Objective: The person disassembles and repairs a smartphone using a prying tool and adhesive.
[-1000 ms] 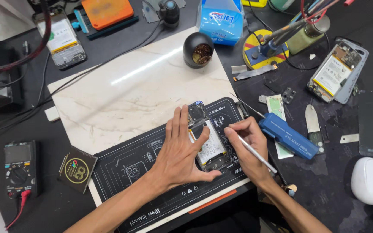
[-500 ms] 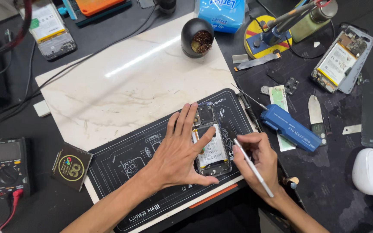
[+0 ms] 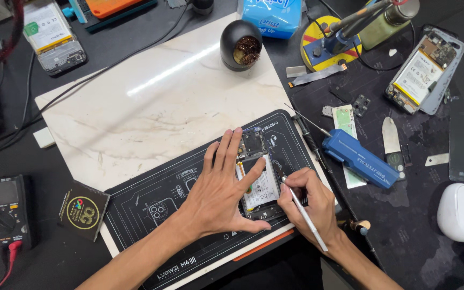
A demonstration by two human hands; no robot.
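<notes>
An opened phone [image 3: 259, 180] with its battery and circuit board showing lies on a black repair mat [image 3: 146, 215]. My left hand [image 3: 221, 188] rests flat over the phone's left side, fingers spread, thumb curled under its lower end, pinning it down. My right hand [image 3: 310, 201] grips a thin silver tool [image 3: 304, 215] like a pen, its tip touching the phone's right edge near the middle.
The mat sits on a white marble slab [image 3: 151, 102]. A blue electric screwdriver [image 3: 361, 158], a metal pry blade [image 3: 390, 137], a soldering iron stand [image 3: 331, 45], a brass-wool tip cleaner [image 3: 241, 45], two other opened phones [image 3: 422, 72] [image 3: 52, 37], a multimeter [image 3: 4, 212] and a white dome-shaped object [image 3: 460, 209] surround the work.
My right hand shifted slightly along the phone's right edge, and the tool now slants down and right. My left hand stays pressed on the phone. The view moved a little.
</notes>
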